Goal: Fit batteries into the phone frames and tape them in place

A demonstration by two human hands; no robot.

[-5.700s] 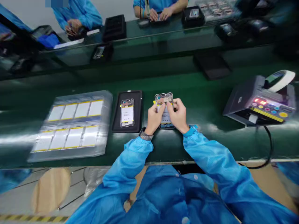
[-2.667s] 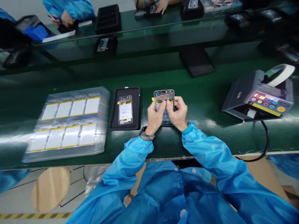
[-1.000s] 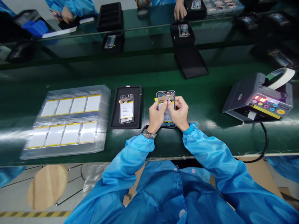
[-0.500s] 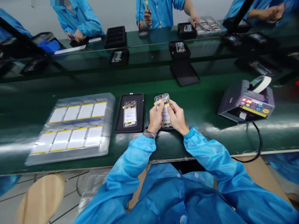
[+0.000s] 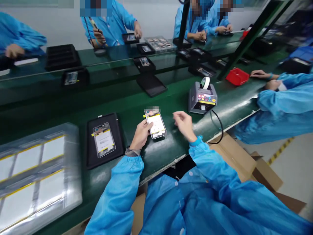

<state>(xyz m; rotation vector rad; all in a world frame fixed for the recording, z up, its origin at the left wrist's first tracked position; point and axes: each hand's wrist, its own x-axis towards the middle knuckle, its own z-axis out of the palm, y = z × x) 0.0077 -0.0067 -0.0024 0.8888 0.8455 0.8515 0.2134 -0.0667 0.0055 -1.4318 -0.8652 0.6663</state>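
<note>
My left hand (image 5: 141, 133) is closed round the left edge of an opened phone body (image 5: 157, 125), its thumb lying over the front. A white battery with yellow edges fills much of that phone, and a yellow tab sticks out at its upper left. Off to the right, my right hand (image 5: 185, 124) hovers over the green bench, apart from the phone, fingers loosely bent and nothing visible in them. Beyond it stands a grey tape dispenser (image 5: 195, 98) with a white tape roll on top. A second opened phone (image 5: 104, 141) lies in a black tray (image 5: 91, 156) left of my left hand.
At the lower left, a clear plastic tray (image 5: 77, 176) holds several white batteries. An empty-looking black tray (image 5: 151, 85) lies beyond the phone. A red bin (image 5: 237, 76) stands at the right, near a co-worker's sleeve (image 5: 286, 98). Co-workers in blue sit across the bench.
My right hand has let go of the phone and moved right, towards the tape dispenser. My left hand keeps the phone, now tilted. The view has swung to the right.
</note>
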